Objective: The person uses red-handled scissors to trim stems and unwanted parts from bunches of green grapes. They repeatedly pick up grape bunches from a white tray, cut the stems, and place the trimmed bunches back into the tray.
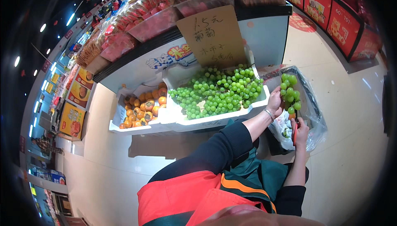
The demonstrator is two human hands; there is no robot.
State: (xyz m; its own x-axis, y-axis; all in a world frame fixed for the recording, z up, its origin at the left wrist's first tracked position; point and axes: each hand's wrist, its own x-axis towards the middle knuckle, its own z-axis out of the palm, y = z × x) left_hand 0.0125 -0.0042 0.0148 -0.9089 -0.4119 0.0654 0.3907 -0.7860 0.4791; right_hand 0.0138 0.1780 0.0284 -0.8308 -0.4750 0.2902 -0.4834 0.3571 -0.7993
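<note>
My left hand (276,102) is closed on a bunch of green grapes (290,93), which it holds up over a box lined with clear plastic (316,120). Just below the bunch, my right hand (302,132) grips red-handled scissors (295,136); their blades point up toward the lowest grapes, and I cannot tell whether they touch. White crumpled plastic (283,123) with some green bits lies in the box under my hands. To the left of my left hand, a white foam box (198,123) holds many loose bunches of green grapes (223,91).
Orange persimmons (142,107) fill another white foam box (118,126) farther left. A cardboard sign (213,35) stands behind the grapes, against a counter (266,40) topped with bins of packaged goods (159,21). Red display boxes (339,19) stand at the far right.
</note>
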